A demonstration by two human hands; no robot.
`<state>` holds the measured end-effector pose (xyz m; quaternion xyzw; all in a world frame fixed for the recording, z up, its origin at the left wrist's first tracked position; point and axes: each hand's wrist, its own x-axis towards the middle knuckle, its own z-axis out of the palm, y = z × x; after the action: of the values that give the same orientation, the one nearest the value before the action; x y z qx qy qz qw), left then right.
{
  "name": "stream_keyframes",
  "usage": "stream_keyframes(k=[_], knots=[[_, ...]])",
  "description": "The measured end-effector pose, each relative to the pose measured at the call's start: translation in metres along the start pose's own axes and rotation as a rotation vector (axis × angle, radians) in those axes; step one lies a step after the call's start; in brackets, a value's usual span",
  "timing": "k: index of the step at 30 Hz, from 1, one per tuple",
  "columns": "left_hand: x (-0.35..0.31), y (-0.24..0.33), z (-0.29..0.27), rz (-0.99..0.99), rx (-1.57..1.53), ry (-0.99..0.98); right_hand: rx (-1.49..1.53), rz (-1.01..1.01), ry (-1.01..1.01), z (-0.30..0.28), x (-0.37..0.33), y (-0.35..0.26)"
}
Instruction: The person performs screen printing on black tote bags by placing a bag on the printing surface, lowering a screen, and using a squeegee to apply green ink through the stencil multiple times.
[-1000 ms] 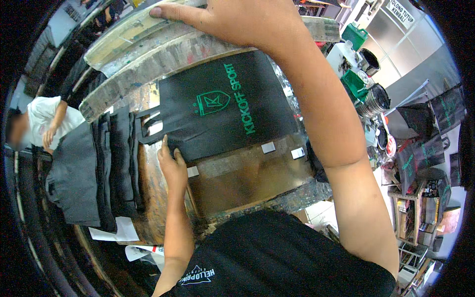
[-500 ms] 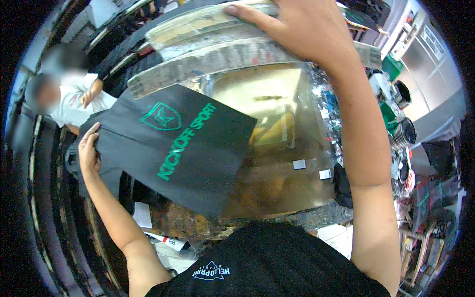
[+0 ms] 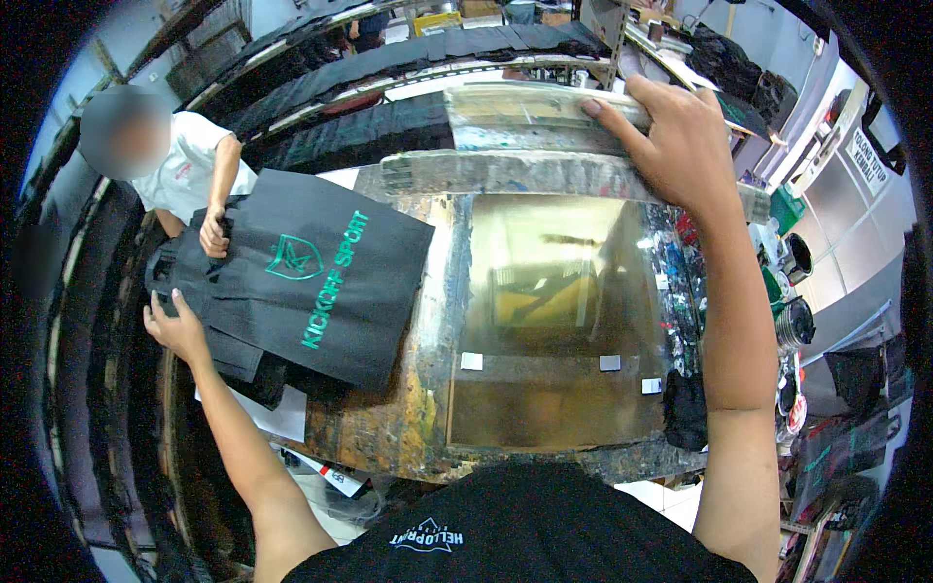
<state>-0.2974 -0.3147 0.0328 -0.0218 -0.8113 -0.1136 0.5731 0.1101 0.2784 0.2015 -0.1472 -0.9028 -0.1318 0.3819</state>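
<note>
A black bag (image 3: pixel 262 301) with a green crest and lettering lies tilted at the left, its lower part over the stained worktable (image 3: pixel 360 428). My left hand (image 3: pixel 180 330) is open beside the bag's handle end, fingers spread. A co-worker's hand (image 3: pixel 215 235) grips the bag's handle end. Up at the far side, my right hand (image 3: pixel 675 141) is closed round the edge of a raised screen-printing frame (image 3: pixel 573 173), thumb along its top. Below the frame is a shiny brownish printing plate (image 3: pixel 544 403) with several small white tabs (image 3: pixel 471 361).
The co-worker in a white shirt (image 3: pixel 190 151) stands at the far left. Racks of black bags (image 3: pixel 496 47) run along the back and left. Ink cans (image 3: pixel 797 321) and a green basket (image 3: pixel 785 209) line the right. A black cloth (image 3: pixel 685 408) lies by the plate's right edge.
The bag has moved left, off the plate. My left hand has come lower and its fingers have spread; the co-worker's hand now holds the bag. My right hand still holds the frame up.
</note>
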Motion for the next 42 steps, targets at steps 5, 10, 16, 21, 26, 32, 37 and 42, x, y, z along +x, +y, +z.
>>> stream_keyframes(k=[5,10,16,21,26,32,37,42], knots=[[-0.048,0.1,-0.156,0.495,-0.487,-0.113,0.03,0.006,-0.024,-0.004,-0.005,-0.007],[-0.079,0.122,-0.206,0.492,-0.642,-0.188,0.018,0.023,-0.039,-0.009,-0.012,-0.013],[-0.084,0.094,-0.204,0.351,-0.586,-0.257,0.015,0.065,-0.148,-0.019,-0.019,-0.027],[-0.073,0.073,-0.187,0.327,-0.492,-0.198,0.002,0.041,-0.102,-0.014,-0.016,-0.021],[-0.086,0.063,-0.147,0.251,-0.29,-0.459,-0.01,0.05,-0.128,-0.014,-0.013,-0.019],[-0.117,0.049,-0.12,0.166,0.081,-0.731,-0.01,0.056,-0.114,-0.013,-0.011,-0.021],[-0.085,0.062,-0.139,0.094,-0.026,-0.831,-0.01,0.084,-0.135,-0.013,-0.011,-0.015],[-0.05,0.064,-0.138,-0.088,-0.079,-0.998,-0.01,0.074,-0.115,-0.009,-0.01,-0.008]])
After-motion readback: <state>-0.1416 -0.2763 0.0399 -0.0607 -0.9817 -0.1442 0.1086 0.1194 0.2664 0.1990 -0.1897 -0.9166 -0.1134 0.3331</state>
